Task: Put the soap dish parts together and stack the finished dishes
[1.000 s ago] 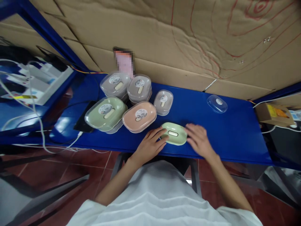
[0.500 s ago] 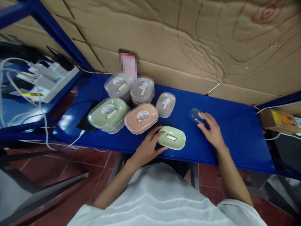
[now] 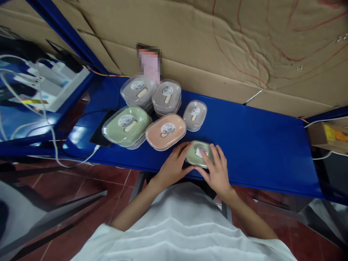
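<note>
A small green food container lies at the front edge of the blue table, covered by a clear lid with a round label. My left hand grips its left end, thumb along the near side and fingers along the far side. From the right, my right hand holds the lid and container, one finger lying across the label. The two thumbs nearly meet at the near edge. Just beyond my left hand sits a peach container. A small grey container stands behind the green one.
Stacked at the left are a larger green container and grey ones. A phone-like object, blurred, leans against the cardboard wall. White cables and a power strip are far left; a cardboard box is at right.
My right hand has moved left, bringing the clear lid from the table's right side onto the small green container. My left hand still holds the container's left end.
</note>
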Action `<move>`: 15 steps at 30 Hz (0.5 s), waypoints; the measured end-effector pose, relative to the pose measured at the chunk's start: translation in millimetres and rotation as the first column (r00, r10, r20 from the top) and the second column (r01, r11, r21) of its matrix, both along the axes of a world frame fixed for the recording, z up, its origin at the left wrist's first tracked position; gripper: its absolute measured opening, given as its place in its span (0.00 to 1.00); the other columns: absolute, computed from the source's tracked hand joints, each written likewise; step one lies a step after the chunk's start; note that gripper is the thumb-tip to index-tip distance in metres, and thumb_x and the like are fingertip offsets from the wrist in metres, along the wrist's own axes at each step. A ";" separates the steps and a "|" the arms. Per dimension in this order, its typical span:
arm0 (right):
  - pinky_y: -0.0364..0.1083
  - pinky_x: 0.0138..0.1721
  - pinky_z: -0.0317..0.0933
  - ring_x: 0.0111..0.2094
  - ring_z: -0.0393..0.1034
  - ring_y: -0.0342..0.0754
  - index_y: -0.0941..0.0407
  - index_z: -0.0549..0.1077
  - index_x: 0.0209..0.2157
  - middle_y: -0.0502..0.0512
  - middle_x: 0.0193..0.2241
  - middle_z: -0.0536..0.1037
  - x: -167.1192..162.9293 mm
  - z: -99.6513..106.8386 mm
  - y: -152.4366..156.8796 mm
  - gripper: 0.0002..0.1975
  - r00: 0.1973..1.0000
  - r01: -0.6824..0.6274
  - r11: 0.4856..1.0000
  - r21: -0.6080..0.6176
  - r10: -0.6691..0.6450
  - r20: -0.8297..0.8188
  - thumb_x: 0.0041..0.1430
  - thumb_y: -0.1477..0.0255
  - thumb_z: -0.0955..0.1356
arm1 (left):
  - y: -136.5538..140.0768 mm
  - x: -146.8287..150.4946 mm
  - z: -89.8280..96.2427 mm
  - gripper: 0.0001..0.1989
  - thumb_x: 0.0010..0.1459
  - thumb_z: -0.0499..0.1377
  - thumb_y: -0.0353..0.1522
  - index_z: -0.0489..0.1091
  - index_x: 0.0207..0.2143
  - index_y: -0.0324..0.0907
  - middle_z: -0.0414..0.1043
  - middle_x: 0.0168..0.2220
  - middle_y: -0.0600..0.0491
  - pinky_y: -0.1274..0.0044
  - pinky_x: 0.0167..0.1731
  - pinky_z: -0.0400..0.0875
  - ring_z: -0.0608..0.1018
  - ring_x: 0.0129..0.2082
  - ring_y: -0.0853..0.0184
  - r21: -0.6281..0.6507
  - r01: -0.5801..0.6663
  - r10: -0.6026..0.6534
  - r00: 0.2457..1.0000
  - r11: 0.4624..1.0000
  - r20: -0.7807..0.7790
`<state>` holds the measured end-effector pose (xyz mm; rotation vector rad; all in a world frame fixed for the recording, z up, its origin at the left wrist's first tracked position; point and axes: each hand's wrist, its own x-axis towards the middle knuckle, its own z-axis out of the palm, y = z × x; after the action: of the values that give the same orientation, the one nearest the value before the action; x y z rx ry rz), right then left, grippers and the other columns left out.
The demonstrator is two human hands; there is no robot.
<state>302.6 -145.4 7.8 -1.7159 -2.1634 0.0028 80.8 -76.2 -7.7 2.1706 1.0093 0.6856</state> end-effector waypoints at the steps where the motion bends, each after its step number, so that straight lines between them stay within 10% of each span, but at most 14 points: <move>1: 0.71 0.67 0.63 0.76 0.52 0.72 0.39 0.51 0.78 0.62 0.78 0.53 0.4 -0.7 -1.2 0.42 1.000 0.008 1.000 0.014 -0.008 -0.004 0.71 0.57 0.71 | -0.1 0.3 0.6 0.45 0.71 0.63 0.46 0.42 0.79 0.52 0.60 0.72 0.39 0.54 0.70 0.66 0.67 0.72 0.48 0.004 0.011 -0.011 1.000 1.000 -0.005; 15: 0.70 0.68 0.65 0.78 0.49 0.69 0.37 0.49 0.78 0.57 0.80 0.47 6.1 -1.3 -9.0 0.43 1.000 -0.010 0.999 0.034 0.011 -0.022 0.71 0.62 0.72 | 0.0 -1.7 4.7 0.42 0.74 0.59 0.45 0.41 0.80 0.50 0.59 0.74 0.39 0.57 0.71 0.66 0.66 0.74 0.49 0.032 0.060 -0.059 0.998 0.998 -0.015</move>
<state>308.6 -154.4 6.4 -1.6782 -2.1443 -0.0118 79.1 -76.2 -2.9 2.2264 0.9429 0.6644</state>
